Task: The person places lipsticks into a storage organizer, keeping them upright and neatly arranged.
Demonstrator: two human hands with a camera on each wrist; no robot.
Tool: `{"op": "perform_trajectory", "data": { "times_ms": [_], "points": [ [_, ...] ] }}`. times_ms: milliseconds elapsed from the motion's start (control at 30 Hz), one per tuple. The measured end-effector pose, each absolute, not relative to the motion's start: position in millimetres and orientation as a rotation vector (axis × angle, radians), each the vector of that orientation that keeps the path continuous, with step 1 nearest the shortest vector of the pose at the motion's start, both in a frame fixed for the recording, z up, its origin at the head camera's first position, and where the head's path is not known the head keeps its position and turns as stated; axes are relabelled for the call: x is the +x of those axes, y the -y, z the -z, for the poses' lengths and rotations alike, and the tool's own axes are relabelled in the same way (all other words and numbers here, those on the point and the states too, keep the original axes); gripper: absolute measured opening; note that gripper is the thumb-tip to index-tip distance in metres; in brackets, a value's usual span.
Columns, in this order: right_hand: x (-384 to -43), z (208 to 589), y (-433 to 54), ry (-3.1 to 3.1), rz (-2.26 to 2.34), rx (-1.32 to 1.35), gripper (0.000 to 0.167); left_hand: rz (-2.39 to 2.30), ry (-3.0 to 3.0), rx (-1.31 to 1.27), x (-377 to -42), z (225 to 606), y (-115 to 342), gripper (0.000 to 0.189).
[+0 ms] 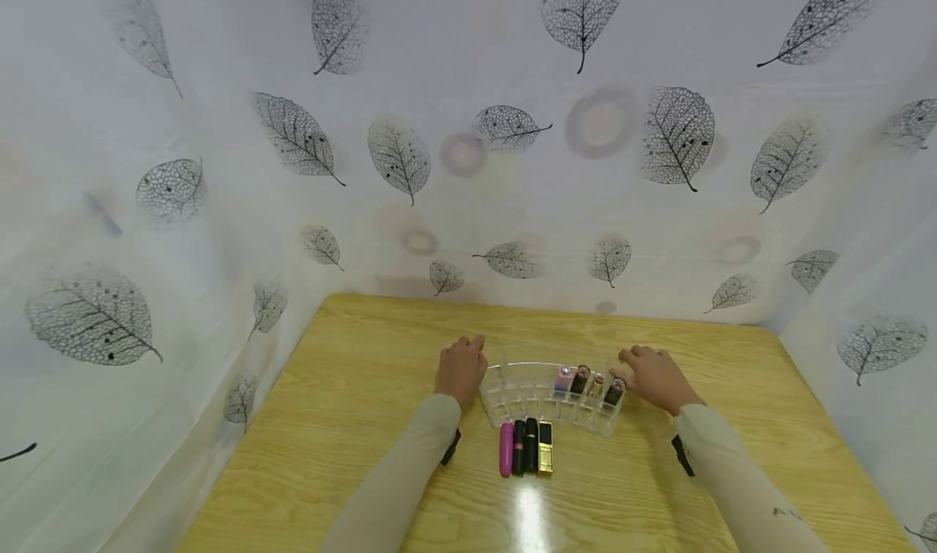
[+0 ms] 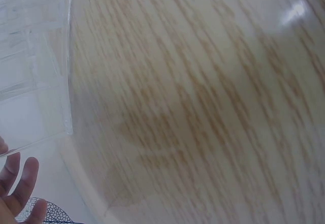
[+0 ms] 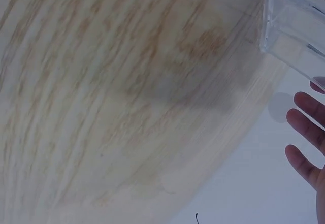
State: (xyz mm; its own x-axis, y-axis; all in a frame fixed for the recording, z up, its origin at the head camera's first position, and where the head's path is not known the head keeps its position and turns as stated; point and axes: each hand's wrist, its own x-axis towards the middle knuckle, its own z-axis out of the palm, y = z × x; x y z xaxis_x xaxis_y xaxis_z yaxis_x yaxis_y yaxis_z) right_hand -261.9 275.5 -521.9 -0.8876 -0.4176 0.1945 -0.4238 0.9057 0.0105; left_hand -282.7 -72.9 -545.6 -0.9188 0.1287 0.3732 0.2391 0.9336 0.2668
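A clear tiered lipstick organizer point(image 1: 523, 394) stands on the table, curved along its back edge. At its left end, my left hand point(image 1: 461, 370) grips the back corner; a fingertip point(image 2: 2, 146) lies at the clear edge while the other fingers are spread below. My right hand point(image 1: 654, 376) holds the opposite end, with a fingertip point(image 3: 318, 83) at the rim and the remaining fingers apart. Both thumbs are hidden in the wrist views. Several lipsticks point(image 1: 581, 380) fill slots on the organizer's right side.
In front of the organizer lie a magenta tube point(image 1: 506, 449), two black lipsticks point(image 1: 531, 446) and a gold-and-black lipstick point(image 1: 545, 447), side by side. The wooden table point(image 1: 351, 374) meets a white leaf-print curtain point(image 1: 468, 211) behind and at both sides.
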Motion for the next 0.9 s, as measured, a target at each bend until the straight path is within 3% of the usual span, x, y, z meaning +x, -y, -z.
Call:
{"op": "perform_trajectory", "data": {
  "times_ms": [200,667,900],
  "points": [
    [-263.2,523.9,-276.2,2.838,0.131,0.735,0.024,0.446,2.743,-0.265,-282.1,543.9,72.7,0.005],
    [-264.7,527.3,-275.5,2.935,0.116,0.709,0.035,0.497,2.741,-0.25,-271.3,533.4,74.9,0.015],
    [-262.7,526.0,-276.8,2.938,0.119,0.686,0.038,0.485,2.594,-0.366,-256.9,521.7,70.4,0.025]
  ]
}}
